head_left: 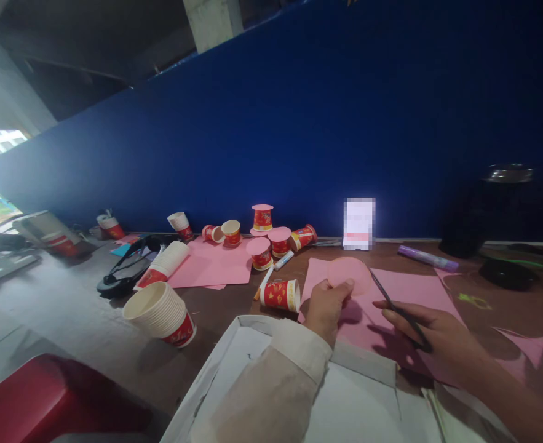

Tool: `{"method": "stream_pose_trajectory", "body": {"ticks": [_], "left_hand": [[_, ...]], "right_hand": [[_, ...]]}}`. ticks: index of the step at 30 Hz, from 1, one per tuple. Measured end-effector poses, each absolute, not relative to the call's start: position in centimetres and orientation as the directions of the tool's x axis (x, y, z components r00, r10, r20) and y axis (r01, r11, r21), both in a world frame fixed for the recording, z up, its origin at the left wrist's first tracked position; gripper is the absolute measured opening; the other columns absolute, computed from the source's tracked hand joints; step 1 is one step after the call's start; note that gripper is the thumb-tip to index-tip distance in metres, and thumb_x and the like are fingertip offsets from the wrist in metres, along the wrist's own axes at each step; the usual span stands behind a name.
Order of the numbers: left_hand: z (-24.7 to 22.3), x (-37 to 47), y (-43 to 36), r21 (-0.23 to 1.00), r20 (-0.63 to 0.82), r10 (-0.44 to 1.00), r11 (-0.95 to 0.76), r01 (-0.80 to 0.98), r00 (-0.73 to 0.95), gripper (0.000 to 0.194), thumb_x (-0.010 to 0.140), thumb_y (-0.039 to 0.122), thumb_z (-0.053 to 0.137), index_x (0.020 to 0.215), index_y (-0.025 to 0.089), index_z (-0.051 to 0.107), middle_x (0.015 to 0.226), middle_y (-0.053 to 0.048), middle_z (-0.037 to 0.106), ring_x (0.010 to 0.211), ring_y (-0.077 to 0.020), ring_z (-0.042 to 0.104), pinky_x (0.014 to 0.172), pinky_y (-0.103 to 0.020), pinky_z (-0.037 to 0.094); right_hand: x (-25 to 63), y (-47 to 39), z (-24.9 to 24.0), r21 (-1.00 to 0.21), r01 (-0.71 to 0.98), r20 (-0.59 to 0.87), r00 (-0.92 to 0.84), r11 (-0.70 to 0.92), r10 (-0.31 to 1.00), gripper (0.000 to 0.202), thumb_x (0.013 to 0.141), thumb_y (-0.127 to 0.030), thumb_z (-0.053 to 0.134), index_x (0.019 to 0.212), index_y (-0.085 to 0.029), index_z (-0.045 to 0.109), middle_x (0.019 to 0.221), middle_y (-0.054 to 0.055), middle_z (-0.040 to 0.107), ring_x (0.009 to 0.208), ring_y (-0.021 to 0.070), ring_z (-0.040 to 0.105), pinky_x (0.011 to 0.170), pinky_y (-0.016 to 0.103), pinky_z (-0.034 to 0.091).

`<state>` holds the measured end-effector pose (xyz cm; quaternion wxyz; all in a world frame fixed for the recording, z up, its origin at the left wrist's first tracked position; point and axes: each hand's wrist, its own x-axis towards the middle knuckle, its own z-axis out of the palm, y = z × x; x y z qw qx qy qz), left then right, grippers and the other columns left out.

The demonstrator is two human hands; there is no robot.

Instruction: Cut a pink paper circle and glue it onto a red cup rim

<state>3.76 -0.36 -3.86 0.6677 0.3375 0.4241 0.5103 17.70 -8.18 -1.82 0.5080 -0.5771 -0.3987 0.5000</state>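
Inside the far edge of the bench [382, 253], over a pink sheet [414, 289], were the right hand [446, 338], fingers curled around scissors [386, 294], and the left hand [326, 307], pinching a paper disc [354, 272]. Likely light and easily creased, it suited a rim hold.

Brown surface [227, 303] with paper things
On the left are a cup stack [160, 312] and pink sheets [216, 264]; on the right, a wide pink sheet [412, 289] and, farther, a purple tube [428, 258].
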Motion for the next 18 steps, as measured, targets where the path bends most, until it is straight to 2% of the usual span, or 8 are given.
{"method": "stream_pose_trajectory", "body": {"ticks": [3,8,12,15,18], "left_hand": [[-3.9,3.8,-0.3,0.885,-0.219,0.970,0.243,-0.397,0.106,0.046,0.051,0.048,0.086,0.070,0.016,0.059,0.057,0.004,0.050,0.053,-0.0082,0.040,0.054,-0.025,0.028],[-3.7,3.8,-0.4,0.889,-0.222,0.971,0.240,-0.390,0.093,0.042,0.052,0.046,0.084,0.069,0.017,0.059,0.054,0.005,0.048,0.051,-0.0075,0.038,0.054,-0.025,0.026],[-3.5,3.8,-0.5,0.886,-0.206,0.973,0.232,-0.401,0.108,0.041,0.053,0.045,0.084,0.069,0.017,0.059,0.055,0.005,0.048,0.051,-0.0073,0.037,0.054,-0.025,0.026],[-3.5,3.7,-0.5,0.885,-0.204,0.973,0.230,-0.404,0.108,0.040,0.053,0.043,0.084,0.069,0.017,0.059,0.055,0.005,0.048,0.051,-0.0073,0.037,0.053,-0.025,0.025],[-3.6,3.7,-0.5,0.882,-0.209,0.972,0.233,-0.409,0.103,0.041,0.052,0.042,0.085,0.074,0.016,0.062,0.057,0.005,0.049,0.052,-0.0072,0.037,0.054,-0.025,0.027]], "right_hand": [[17.5,-8.3,-1.6,-0.979,-0.094,-0.195,0.167,-0.181,0.967,0.028,0.070,-0.049,0.076,0.085,-0.026,0.080,0.078,0.007,0.076,0.074,0.0285,0.075,0.062,0.037,0.065],[17.6,-8.3,-1.4,-0.987,-0.051,-0.162,0.216,-0.154,0.963,0.024,0.067,-0.044,0.080,0.081,-0.025,0.080,0.077,0.004,0.076,0.067,0.0247,0.074,0.058,0.032,0.065],[17.6,-8.3,-2.0,-0.984,-0.075,-0.173,0.179,-0.162,0.969,0.027,0.071,-0.046,0.076,0.087,-0.025,0.080,0.068,0.003,0.072,0.064,0.0245,0.074,0.062,0.036,0.065],[18.3,-7.9,-2.3,-0.991,0.015,-0.131,0.157,-0.135,0.979,0.029,0.071,-0.049,0.076,0.086,-0.025,0.081,0.081,0.006,0.077,0.072,0.0266,0.076,0.060,0.034,0.065],[19.2,-7.4,-2.3,-0.984,0.134,-0.100,0.151,-0.121,0.983,0.032,0.065,-0.048,0.081,0.087,-0.024,0.082,0.084,0.007,0.079,0.073,0.0287,0.076,0.055,0.032,0.063]]}}
